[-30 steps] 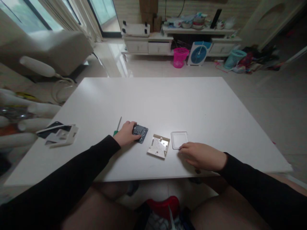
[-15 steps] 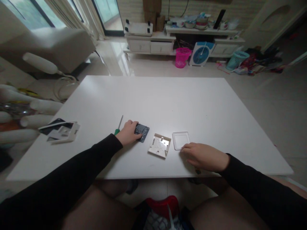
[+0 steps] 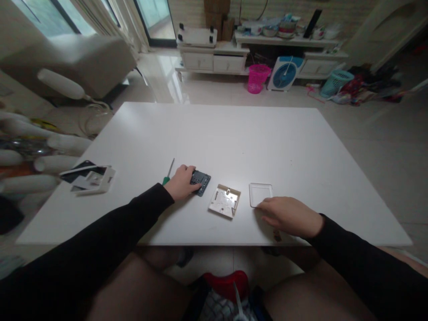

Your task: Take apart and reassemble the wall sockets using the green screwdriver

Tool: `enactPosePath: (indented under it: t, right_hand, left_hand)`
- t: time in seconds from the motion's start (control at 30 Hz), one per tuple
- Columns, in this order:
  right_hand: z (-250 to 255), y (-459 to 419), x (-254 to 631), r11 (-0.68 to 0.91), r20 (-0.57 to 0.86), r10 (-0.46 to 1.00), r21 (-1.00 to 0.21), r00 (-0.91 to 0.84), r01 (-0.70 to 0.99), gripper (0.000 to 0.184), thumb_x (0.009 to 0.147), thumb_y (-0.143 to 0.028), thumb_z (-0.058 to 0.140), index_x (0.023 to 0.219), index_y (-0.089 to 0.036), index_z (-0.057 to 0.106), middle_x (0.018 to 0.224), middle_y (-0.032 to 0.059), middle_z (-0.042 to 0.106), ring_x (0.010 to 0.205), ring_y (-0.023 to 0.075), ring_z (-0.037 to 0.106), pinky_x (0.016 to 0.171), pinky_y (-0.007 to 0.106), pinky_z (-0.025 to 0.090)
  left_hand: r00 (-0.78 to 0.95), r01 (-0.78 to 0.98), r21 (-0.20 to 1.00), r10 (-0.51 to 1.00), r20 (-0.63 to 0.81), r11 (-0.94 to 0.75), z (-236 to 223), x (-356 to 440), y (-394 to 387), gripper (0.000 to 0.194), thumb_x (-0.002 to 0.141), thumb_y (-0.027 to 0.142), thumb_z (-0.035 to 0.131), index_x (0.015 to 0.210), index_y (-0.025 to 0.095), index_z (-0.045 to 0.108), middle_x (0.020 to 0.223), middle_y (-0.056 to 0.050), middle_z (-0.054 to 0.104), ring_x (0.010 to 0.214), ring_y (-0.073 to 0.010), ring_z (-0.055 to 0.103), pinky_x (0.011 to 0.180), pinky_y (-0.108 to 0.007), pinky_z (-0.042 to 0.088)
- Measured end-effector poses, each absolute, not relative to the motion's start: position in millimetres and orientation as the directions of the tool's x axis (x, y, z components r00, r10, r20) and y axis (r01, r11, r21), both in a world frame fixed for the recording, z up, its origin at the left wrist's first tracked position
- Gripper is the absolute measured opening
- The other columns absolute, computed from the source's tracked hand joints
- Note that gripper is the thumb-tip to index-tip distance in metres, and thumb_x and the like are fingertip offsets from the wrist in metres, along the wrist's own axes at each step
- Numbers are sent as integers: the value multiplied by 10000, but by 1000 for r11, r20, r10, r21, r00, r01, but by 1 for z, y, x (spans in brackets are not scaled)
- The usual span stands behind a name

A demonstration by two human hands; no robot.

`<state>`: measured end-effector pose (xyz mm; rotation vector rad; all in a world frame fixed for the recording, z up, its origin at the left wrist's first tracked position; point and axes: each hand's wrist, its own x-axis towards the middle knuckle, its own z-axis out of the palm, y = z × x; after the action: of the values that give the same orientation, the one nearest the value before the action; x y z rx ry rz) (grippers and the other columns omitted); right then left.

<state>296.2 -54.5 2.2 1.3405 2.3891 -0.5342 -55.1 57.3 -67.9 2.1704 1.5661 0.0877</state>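
My left hand [image 3: 183,183] grips a dark grey square panel [image 3: 202,182] by its left side, with the thumb across its face. Just behind that hand lies a screwdriver [image 3: 166,179] with a green handle, its shaft pointing away from me. Between my hands a shallow cream-white square box [image 3: 224,202] sits open side up on the table. Farther right, my right hand [image 3: 288,216] has its fingers closed at the near right corner of a thin, pale square frame [image 3: 250,196]. The frame lies flat or almost flat; the fingertips are partly hidden.
Small brownish pieces [image 3: 277,235] lie near the front edge of the white table [image 3: 214,133]. At the left edge rests a white and black part [image 3: 93,178]. White bottle-like shapes [image 3: 63,161] stand beyond that edge. A pink basket [image 3: 258,79] and a blue fan [image 3: 285,73] stand across the room.
The pale frame has slid slightly right, away from the cream box, with my right hand. My left hand keeps its hold on the dark panel. The whole view has shifted a little.
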Motion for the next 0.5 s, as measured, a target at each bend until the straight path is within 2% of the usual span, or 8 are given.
enactPosePath:
  t: [0.1,0.2,0.3,0.4,0.5]
  right_hand:
    - [5,-54,294,505,-398,742,-199,-540,840,149,954,-159,609,1046,-175,725,1010,98,761,880,239,740,737,327,534]
    - [9,-56,288,542,-284,729,-318,-623,778,266,935,-133,607,1175,-199,702,1145,107,748,968,231,733,813,340,566]
    - [12,-60,280,604,-205,663,-422,-720,676,406,921,-120,607,1315,-207,655,1384,142,677,1155,264,702,955,411,587]
    - [10,-65,274,657,-186,578,-471,-795,588,484,895,-98,628,1365,-210,640,1565,145,564,1336,305,619,1081,495,554]
    - [4,-69,271,682,-189,534,-480,-824,552,489,884,-86,642,1355,-215,650,1606,132,534,1398,313,571,1110,517,542]
  left_hand:
    - [344,904,327,921,-180,-274,-56,-50,52,666,926,530,606,1445,123,514,1318,-227,528,1243,-422,538,1058,-585,465]
    - [422,870,333,898,-125,-363,-42,-44,44,600,935,472,614,1441,163,522,1373,-215,531,1266,-419,519,1030,-580,457]
    - [632,738,366,771,-81,-567,-30,-38,35,426,924,360,631,1325,219,596,1399,-166,564,1260,-374,522,1038,-551,427]
    - [787,587,380,613,-63,-715,-24,-32,24,275,922,303,636,1191,246,648,1411,-127,595,1287,-354,524,1067,-560,380]
    - [845,508,409,531,-67,-758,-25,-29,16,327,861,256,695,1184,250,649,1463,-123,583,1337,-362,508,1094,-566,365]
